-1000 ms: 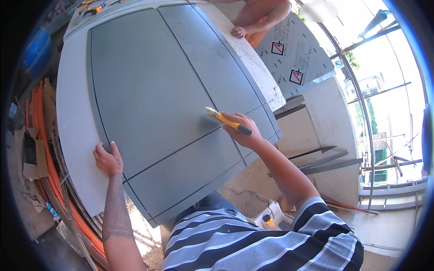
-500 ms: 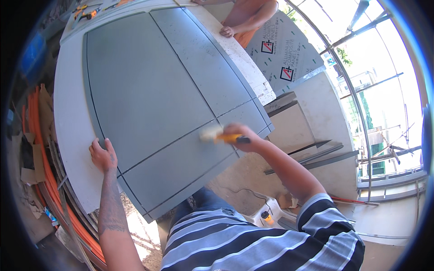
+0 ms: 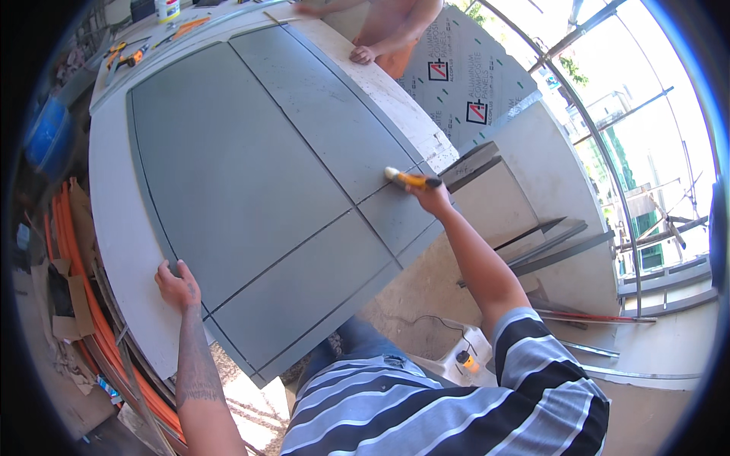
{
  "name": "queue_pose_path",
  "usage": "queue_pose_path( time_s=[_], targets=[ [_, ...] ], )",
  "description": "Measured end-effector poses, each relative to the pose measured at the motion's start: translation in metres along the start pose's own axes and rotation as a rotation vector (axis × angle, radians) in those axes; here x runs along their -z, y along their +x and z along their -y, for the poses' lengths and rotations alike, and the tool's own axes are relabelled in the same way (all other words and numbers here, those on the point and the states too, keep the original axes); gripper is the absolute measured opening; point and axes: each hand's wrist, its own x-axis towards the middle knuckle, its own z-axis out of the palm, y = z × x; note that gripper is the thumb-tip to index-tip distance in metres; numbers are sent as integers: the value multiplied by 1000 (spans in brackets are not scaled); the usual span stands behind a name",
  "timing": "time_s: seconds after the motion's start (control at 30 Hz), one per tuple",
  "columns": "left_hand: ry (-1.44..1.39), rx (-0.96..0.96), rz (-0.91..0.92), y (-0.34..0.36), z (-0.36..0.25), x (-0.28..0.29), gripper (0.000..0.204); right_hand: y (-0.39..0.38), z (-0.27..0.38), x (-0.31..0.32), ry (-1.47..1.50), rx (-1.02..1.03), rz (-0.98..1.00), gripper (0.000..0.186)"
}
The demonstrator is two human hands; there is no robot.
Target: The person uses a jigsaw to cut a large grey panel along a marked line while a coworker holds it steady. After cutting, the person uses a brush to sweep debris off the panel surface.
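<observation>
A large grey panel (image 3: 236, 152), scored with dark straight grooves, lies on a white board. My right hand (image 3: 434, 199) is closed around a yellow-and-black brush (image 3: 413, 181). Its pale bristles are over the panel's right part, close to the cross groove; I cannot tell whether they touch. Dark specks dot the right strip of the panel. At the panel's left edge rests my left hand (image 3: 179, 286), its thumb apart from the fingers and nothing held in it.
Across the panel, another person's hand (image 3: 363, 55) rests on the white table (image 3: 384, 80). Tools, including an orange drill (image 3: 137, 57), lie at the far left. Orange tubing (image 3: 80, 258) runs along the left. A printed sheet (image 3: 464, 76) and metal strips (image 3: 544, 243) are at the right.
My right hand has carried the brush up and rightward, from the lower section to the cross groove's right part. My left hand stays at the panel's edge. The view has shifted slightly.
</observation>
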Motion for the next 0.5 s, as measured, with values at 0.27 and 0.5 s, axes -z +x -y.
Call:
queue_pose_path(
  time_s=[0.27, 0.5],
  targets=[
    [118, 10, 7, -2, 6, 0, 44, -163, -63, 129, -294, -119, 801, 37],
    [86, 10, 26, -2, -20, 1, 51, -104, -36, 110, 157, 336, 19, 35]
  ],
)
